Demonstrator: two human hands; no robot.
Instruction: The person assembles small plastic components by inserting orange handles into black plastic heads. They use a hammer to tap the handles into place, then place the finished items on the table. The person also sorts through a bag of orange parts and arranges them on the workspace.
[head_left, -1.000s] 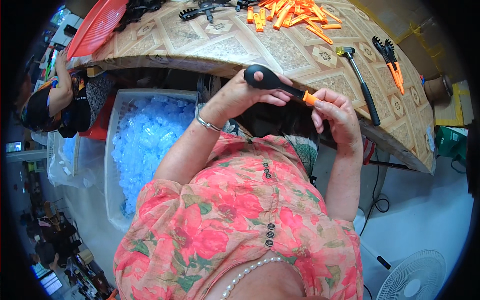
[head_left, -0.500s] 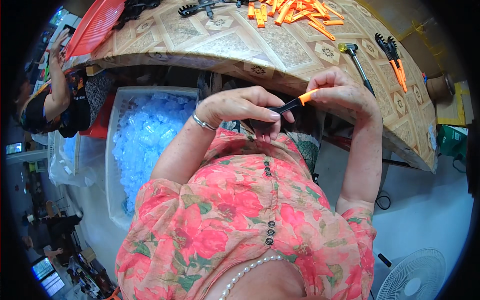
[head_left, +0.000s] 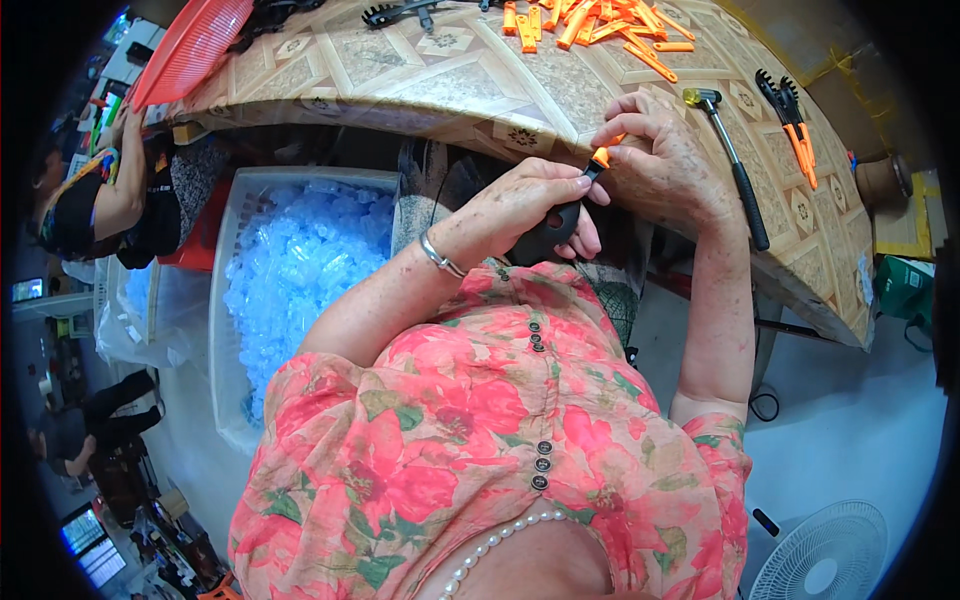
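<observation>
My left hand [head_left: 535, 205] is closed around a black kitchen utensil [head_left: 556, 228] whose broad head is partly hidden by the fingers, so its exact kind does not show. Its shaft points up toward the table edge. At the shaft's upper end is an orange handle piece [head_left: 602, 156], pinched between the thumb and fingers of my right hand [head_left: 668, 150]. Both hands are just in front of the table [head_left: 480, 90]. On the table to the right lie a hammer [head_left: 728, 165] and two black spaghetti servers with orange handles [head_left: 792, 125].
Loose orange handles [head_left: 590, 25] are heaped at the back of the table, beside black utensil parts [head_left: 410, 14]. A white crate [head_left: 225, 320] of clear bluish plastic pieces stands lower left. A co-worker [head_left: 120, 190] is near a red basket [head_left: 190, 55]. A fan [head_left: 820, 555] stands lower right.
The utensil has swung more upright. My left hand has moved right, and my right hand slightly up and left, still at the orange piece. The co-worker's hand at the basket has lowered.
</observation>
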